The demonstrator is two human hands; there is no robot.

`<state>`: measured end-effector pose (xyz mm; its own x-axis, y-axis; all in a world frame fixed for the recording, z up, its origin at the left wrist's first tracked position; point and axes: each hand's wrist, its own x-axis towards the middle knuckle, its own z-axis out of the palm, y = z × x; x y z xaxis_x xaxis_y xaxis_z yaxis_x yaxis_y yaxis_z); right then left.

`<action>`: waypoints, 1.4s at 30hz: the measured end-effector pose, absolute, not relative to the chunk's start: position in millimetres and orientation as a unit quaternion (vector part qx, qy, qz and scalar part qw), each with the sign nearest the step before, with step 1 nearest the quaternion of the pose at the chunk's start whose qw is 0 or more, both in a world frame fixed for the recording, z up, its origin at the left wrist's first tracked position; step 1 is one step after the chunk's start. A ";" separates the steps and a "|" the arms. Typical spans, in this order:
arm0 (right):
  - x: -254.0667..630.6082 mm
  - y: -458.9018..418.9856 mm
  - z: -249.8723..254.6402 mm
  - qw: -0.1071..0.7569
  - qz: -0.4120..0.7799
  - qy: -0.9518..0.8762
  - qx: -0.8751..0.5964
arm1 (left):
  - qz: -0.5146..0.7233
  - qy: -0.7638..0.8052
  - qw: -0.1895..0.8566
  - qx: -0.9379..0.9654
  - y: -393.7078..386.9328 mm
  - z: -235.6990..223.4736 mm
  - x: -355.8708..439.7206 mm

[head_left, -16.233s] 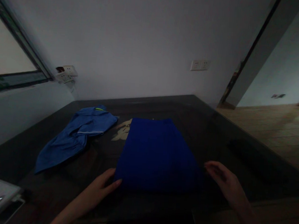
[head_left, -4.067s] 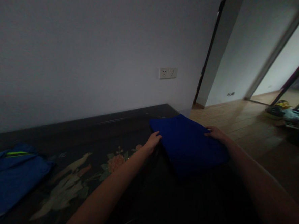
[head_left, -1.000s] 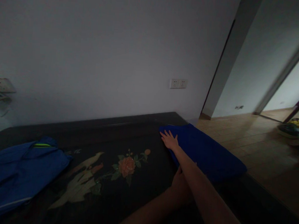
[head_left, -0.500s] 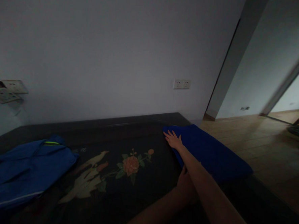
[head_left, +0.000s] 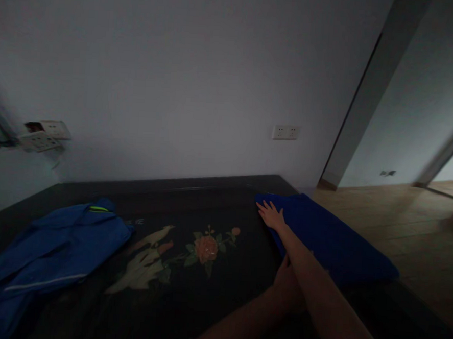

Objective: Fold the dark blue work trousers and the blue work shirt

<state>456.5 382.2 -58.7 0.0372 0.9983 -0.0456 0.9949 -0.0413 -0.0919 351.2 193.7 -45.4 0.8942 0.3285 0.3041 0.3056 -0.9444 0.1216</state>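
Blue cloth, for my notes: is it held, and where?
The right hand lies spread on the blue cloth, far left corner, not gripping; whether the left hand grips its left edge can't be told.

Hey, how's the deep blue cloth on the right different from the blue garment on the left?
The deep blue cloth lies flat with fairly straight edges; the blue garment is rumpled and uneven.
The cloth looks plain, while the garment shows a bright green strip and a pale line.
Both are blue fabric on the dark table.
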 end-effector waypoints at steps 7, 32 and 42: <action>436.5 362.7 -45.8 0.006 0.065 -0.708 -0.703 | 0.209 0.163 0.010 0.964 183.7 -35.6 343.0; 87.6 264.6 -28.7 0.296 0.267 -0.854 -0.336 | 0.383 0.745 -0.200 0.508 164.2 -21.6 -222.4; -39.1 259.2 -37.5 0.174 0.169 -0.897 -0.369 | 0.247 0.866 -0.111 0.420 156.7 -47.0 -239.0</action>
